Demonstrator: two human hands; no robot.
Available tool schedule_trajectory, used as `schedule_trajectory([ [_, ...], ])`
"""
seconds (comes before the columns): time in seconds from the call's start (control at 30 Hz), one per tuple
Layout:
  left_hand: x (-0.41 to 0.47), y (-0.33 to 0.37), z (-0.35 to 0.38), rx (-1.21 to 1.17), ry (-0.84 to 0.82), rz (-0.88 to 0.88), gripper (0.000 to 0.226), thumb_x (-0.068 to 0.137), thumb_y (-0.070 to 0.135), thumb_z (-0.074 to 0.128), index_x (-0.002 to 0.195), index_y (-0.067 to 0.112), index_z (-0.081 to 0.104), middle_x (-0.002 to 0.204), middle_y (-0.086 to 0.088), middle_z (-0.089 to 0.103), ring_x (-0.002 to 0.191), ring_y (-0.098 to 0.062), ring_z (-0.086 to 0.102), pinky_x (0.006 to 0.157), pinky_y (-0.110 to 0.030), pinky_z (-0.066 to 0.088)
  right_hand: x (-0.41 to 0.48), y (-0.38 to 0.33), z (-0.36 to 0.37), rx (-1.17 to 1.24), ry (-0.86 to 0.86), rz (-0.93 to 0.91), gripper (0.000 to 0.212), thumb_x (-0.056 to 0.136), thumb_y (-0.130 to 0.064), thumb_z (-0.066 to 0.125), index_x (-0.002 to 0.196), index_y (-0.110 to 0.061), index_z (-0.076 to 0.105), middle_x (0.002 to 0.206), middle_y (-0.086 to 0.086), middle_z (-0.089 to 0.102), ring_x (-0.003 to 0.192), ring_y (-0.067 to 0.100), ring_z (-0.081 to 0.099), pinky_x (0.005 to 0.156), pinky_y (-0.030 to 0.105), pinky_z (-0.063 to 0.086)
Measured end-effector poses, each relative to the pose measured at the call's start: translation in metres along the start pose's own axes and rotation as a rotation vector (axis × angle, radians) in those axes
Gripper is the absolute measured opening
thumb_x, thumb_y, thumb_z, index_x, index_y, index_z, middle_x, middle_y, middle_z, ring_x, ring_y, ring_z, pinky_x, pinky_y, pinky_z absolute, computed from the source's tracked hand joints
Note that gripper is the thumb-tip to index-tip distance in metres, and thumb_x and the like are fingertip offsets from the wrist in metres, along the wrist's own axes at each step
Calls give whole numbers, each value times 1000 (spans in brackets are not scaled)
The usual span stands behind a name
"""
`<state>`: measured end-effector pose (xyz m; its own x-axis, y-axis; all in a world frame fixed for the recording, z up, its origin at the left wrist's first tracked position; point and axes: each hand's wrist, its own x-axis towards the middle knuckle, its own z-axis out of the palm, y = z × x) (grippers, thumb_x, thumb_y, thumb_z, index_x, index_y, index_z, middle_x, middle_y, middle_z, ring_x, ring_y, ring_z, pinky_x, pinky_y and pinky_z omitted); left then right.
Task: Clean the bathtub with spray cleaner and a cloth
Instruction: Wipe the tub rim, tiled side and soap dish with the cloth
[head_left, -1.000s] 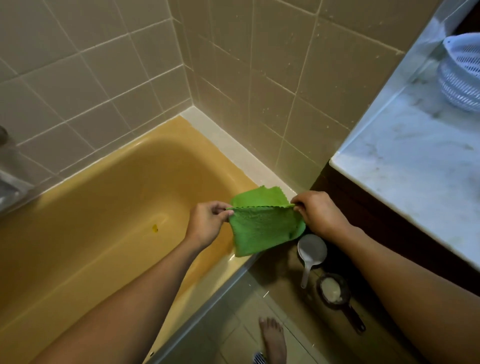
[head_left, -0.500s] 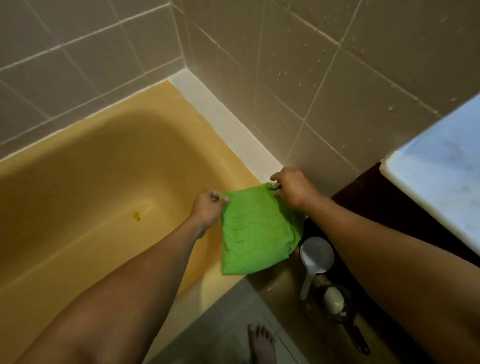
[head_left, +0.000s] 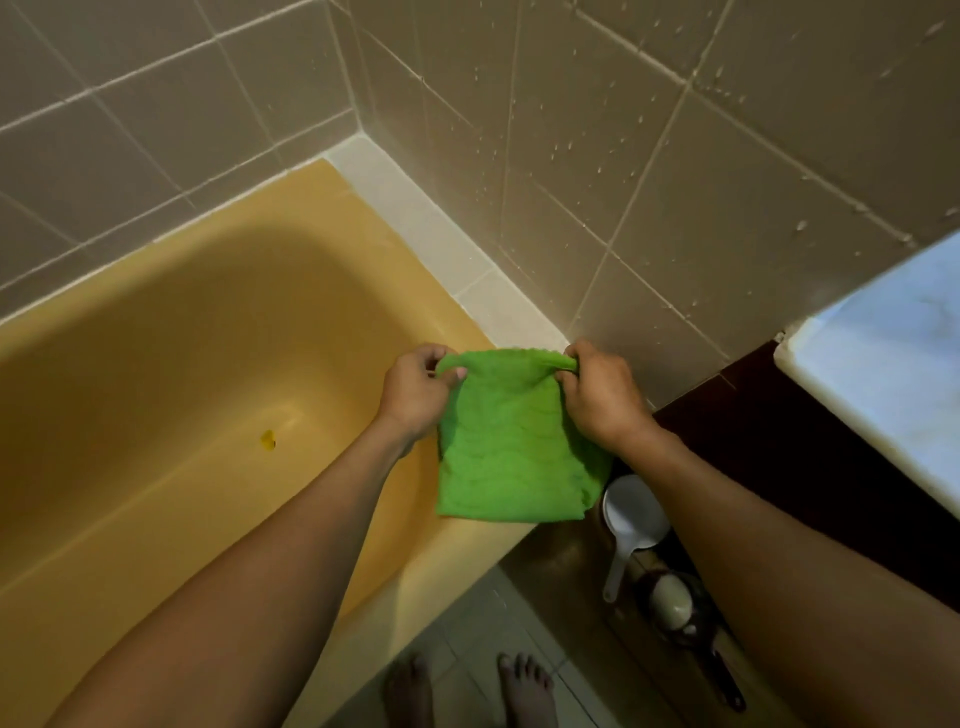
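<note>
Cloth (head_left: 511, 447): green, held by its top corners, hung over the tub (head_left: 156, 415) corner.
Left hand (head_left: 415, 392): left corner is pinched.
Right hand (head_left: 602, 397): right corner is gripped.

2 hands (head_left: 415, 387) (head_left: 602, 395) pinch cloth (head_left: 511, 447) (green) — bathtub (head_left: 156, 364).

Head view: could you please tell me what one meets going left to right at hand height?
Yellow spot in the bathtub, left hand, green cloth, right hand, marble counter.
</note>
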<state>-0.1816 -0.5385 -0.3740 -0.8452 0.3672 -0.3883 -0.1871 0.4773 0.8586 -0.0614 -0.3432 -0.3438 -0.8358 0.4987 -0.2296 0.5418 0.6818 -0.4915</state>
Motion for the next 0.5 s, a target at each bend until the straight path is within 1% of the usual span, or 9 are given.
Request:
schedule_trajectory([
  [0.03, 6, 4, -2, -31, 6, 27, 18, 93, 11, 74, 84, 25, 70, 91, 3, 70, 88, -24, 70, 84, -39, 58, -1, -3, -6, 47, 31, 30, 14, 100, -18, 58, 113, -14, 57, 102, 12, 62, 92, 32, 56, 74, 34, 39],
  [0.1, 15, 8, -3, -42, 22, 68, 22, 89, 10, 77, 83, 30, 71, 97, 7, 69, 93, -26, 69, 86, -39, 57, -2, -9, -14, 91, 95, 22, 16, 99, -12, 59, 114, -15, 57, 99, 6, 58, 89, 26, 53, 74, 31, 37],
  [0.13, 18, 10, -3, -26, 27, 86, 24, 88, 9, 78, 85, 31, 70, 100, 9, 67, 94, -24, 69, 86, -37, 57, -2, -11, -15, 76, 123, -10, 20, 97, -9, 62, 116, -15, 58, 102, 5, 59, 94, 25, 54, 78, 32, 40],
  [0.2, 22, 11, 0, -16, 40, 105, 29, 88, 3, 76, 93, 30, 68, 105, 9, 67, 93, -21, 69, 82, -31, 57, -5, -14, -10, -51, 169, -84, 34, 92, -5, 65, 125, -14, 59, 115, 10, 61, 107, 30, 56, 91, 40, 45],
  [0.23, 24, 11, 1, 0, 36, 120, 30, 88, 0, 74, 96, 28, 69, 104, 8, 68, 89, -18, 70, 77, -28, 56, -8, -15, -3, -147, 193, -120, 40, 90, -2, 65, 128, -13, 59, 120, 12, 60, 111, 33, 55, 94, 43, 43],
  [0.3, 29, 13, 3, 28, 33, 157, 30, 87, -3, 71, 93, 27, 69, 94, 8, 69, 77, -11, 68, 70, -23, 51, -20, -14, 12, -295, 270, -196, 45, 84, 1, 65, 127, -11, 61, 125, 15, 58, 114, 36, 50, 94, 45, 41],
  [0.37, 38, 15, 4, 34, 17, 180, 33, 86, -4, 73, 87, 28, 70, 86, 8, 70, 72, -4, 66, 71, -22, 52, -31, -20, 32, -323, 366, -249, 40, 84, -4, 66, 123, -10, 64, 127, 19, 57, 114, 36, 47, 91, 45, 43],
  [0.43, 49, 16, 4, 78, -31, 213, 30, 86, -2, 75, 88, 28, 72, 86, 7, 72, 69, 3, 64, 73, -22, 54, -38, -27, 54, -309, 333, -288, 36, 86, -10, 67, 121, -10, 66, 127, 20, 58, 114, 37, 52, 91, 44, 48],
  [0.5, 55, 15, 2, 196, -116, 283, 20, 86, 6, 80, 97, 22, 76, 92, 6, 72, 71, 5, 64, 74, -19, 54, -37, -25, 74, -353, 209, -250, 32, 89, -16, 59, 120, -11, 68, 133, 20, 58, 122, 39, 53, 98, 47, 49],
])
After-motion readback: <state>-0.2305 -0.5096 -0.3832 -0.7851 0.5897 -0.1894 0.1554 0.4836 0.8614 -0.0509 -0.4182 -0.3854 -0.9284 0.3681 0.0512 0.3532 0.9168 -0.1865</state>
